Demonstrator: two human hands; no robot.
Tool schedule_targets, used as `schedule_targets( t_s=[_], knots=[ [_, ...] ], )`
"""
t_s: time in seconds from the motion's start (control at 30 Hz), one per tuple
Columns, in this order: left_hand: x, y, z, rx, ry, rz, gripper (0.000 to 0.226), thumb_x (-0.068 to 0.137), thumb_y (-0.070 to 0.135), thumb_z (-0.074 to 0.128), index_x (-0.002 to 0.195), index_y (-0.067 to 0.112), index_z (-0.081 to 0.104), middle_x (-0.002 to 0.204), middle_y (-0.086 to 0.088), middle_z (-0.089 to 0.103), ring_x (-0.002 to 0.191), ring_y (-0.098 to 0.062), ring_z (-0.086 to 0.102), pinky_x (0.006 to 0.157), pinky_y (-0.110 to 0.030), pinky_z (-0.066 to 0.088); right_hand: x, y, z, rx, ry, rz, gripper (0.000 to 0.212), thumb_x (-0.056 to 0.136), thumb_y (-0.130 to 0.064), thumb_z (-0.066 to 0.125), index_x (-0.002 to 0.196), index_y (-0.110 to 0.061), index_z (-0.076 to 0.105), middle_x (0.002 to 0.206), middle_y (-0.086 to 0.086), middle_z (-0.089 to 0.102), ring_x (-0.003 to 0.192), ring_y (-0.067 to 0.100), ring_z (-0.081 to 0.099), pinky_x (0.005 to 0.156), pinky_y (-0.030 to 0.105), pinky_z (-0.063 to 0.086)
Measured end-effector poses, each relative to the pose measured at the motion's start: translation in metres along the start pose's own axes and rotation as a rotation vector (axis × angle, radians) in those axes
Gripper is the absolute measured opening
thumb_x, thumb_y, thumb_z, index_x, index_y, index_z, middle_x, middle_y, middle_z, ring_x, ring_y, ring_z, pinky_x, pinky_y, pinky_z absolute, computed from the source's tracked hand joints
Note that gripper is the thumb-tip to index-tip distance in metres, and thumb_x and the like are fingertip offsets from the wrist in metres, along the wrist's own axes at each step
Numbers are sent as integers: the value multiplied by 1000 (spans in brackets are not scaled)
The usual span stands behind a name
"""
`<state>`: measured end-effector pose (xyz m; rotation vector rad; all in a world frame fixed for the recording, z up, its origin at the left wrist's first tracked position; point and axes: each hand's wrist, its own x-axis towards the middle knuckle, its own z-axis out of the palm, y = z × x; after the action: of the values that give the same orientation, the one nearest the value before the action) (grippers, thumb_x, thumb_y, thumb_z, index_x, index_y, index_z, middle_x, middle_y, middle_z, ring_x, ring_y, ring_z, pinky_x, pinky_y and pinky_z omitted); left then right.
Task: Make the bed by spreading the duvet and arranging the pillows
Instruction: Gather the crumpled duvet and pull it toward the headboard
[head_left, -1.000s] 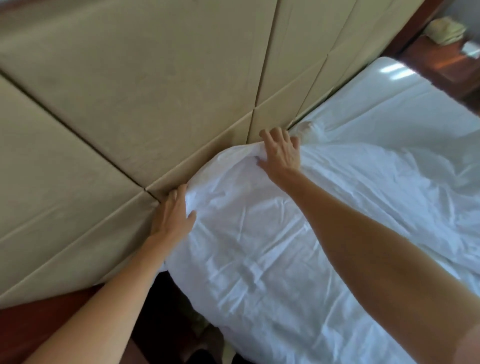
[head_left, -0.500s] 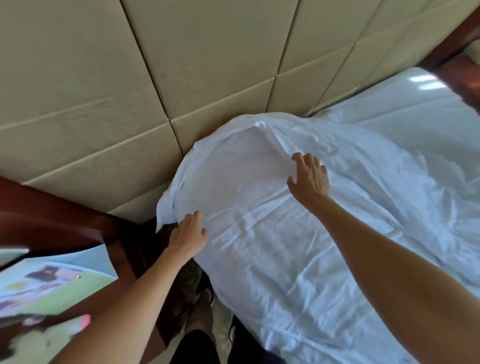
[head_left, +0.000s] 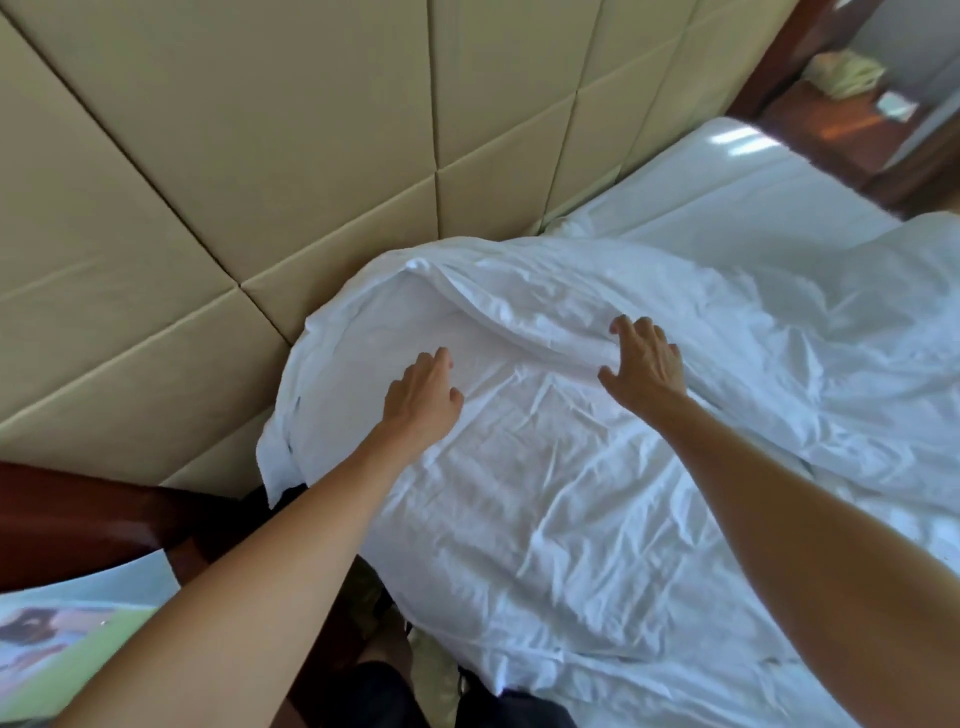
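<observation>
Since both hands have left the headboard (head_left: 311, 156), my left hand (head_left: 423, 397) and right hand (head_left: 647, 364) rest fingers-apart on the duvet (head_left: 545, 493), smoothing its corner.

Both bare forearms reach forward over the rumpled white cotton duvet (head_left: 545, 467). The left hand (head_left: 423, 397) lies palm down on it, fingers loosely extended. The right hand (head_left: 647, 364), further right on the duvet, has its fingers spread against a raised fold.
</observation>
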<state>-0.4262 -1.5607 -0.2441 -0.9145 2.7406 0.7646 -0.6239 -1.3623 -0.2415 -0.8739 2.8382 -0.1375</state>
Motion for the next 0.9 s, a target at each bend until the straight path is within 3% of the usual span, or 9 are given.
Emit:
schedule_targets(
  t_s=[0.23, 0.3, 0.4, 0.5, 0.6, 0.67, 0.77, 0.83, 0.9],
  knots=[
    [70, 91, 16, 198, 126, 348, 51, 91, 21, 55, 138, 12, 38, 136, -9, 45, 118, -30, 48, 94, -44, 41, 12, 66, 7, 41, -18, 113, 68, 82, -44, 71, 137, -24, 36, 130, 7, 44, 119, 27, 45, 94, 43, 41],
    [89, 118, 25, 279, 144, 468, 64, 88, 32, 62, 143, 15, 35, 145, -6, 39, 130, -27, 41, 104, -43, 33, 18, 83, 12, 17, -59, 139, 81, 76, -51, 75, 141, -29, 32, 133, 5, 42, 121, 26, 45, 95, 44, 40],
    [111, 148, 46, 472, 38, 600, 93, 81, 55, 67, 153, 22, 19, 159, -5, 22, 147, -25, 19, 117, -49, 12, 23, 108, 27, -74, -154, 209, 102, 66, -56, 81, 146, -36, 21, 143, 1, 35, 132, 24, 37, 104, 49, 30],
    [135, 160, 69, 657, -49, 647, 108, 76, 70, 63, 156, 28, 4, 164, -4, 7, 151, -27, 3, 117, -60, -5, 27, 131, 49, -72, -254, 291, 116, 67, -57, 80, 152, -37, 4, 155, 1, 23, 142, 23, 25, 111, 53, 21],
    [162, 164, 81, 737, -83, 660, 101, 80, 65, 61, 156, 25, 7, 162, -3, 12, 149, -28, 9, 116, -62, -1, 36, 143, 69, 35, -187, 355, 95, 81, -51, 70, 153, -34, 11, 151, 3, 31, 138, 25, 34, 109, 50, 26],
    [180, 166, 84, 706, -58, 683, 77, 88, 57, 57, 149, 19, 27, 151, -2, 33, 140, -27, 28, 113, -58, 15, 42, 144, 77, 112, -80, 389, 68, 89, -41, 62, 148, -34, 29, 138, 3, 47, 127, 27, 47, 101, 46, 32],
    [207, 172, 84, 665, 23, 771, 34, 97, 42, 50, 117, 15, 53, 116, -5, 59, 111, -27, 52, 89, -42, 37, 58, 141, 80, 172, 80, 425, 35, 96, -26, 51, 131, -24, 53, 114, 7, 62, 111, 30, 57, 94, 38, 34],
    [228, 176, 77, 624, 29, 781, 23, 96, 36, 56, 105, 14, 56, 99, -5, 65, 93, -28, 61, 74, -40, 43, 75, 138, 69, 184, 183, 469, 25, 97, -19, 48, 119, -17, 59, 104, 11, 66, 102, 34, 59, 86, 39, 38],
    [254, 179, 65, 563, 58, 751, 21, 91, 25, 65, 106, 13, 57, 89, -6, 66, 78, -30, 65, 59, -38, 44, 104, 132, 49, 178, 254, 477, 21, 96, -16, 48, 113, -13, 58, 101, 14, 67, 97, 36, 60, 80, 40, 39]
  ],
)
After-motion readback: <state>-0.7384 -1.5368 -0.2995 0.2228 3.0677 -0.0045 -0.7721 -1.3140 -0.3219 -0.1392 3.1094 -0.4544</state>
